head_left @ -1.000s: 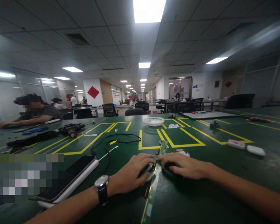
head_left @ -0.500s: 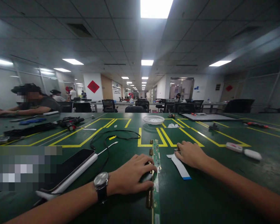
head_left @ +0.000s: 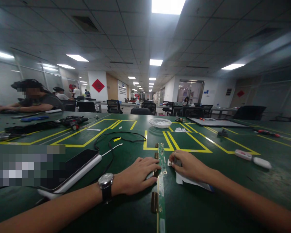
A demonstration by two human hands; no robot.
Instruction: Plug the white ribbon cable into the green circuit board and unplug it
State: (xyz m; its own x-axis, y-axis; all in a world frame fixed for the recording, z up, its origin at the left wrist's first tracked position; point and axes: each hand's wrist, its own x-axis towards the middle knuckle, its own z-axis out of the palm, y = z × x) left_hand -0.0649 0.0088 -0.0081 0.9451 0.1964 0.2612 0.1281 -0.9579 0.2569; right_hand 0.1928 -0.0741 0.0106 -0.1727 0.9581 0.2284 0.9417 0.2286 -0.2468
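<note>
A long, narrow green circuit board (head_left: 161,187) runs away from me down the middle of the table, with brown-gold tabs along its left side. My left hand (head_left: 139,175), wearing a wristwatch, lies at that side with its fingers spread and their tips touching the board's edge. Just right of the board, my right hand (head_left: 188,164) is closed in a pinch. A small pale piece shows at its fingertips. Below the palm runs a white flat ribbon cable (head_left: 194,183) with a blue end, partly hidden by the hand.
A phone-like device (head_left: 74,168) on a white base and a black cable (head_left: 113,145) lie left. A white basket (head_left: 160,123) stands farther back. Right are a white-and-pink object (head_left: 243,154) and a framed panel (head_left: 215,122). A person (head_left: 36,97) sits far left, near tools.
My right hand has moved left and closer to the circuit board. The ribbon cable has turned, its blue end swinging right. My left hand has shifted slightly, its fingers still at the board.
</note>
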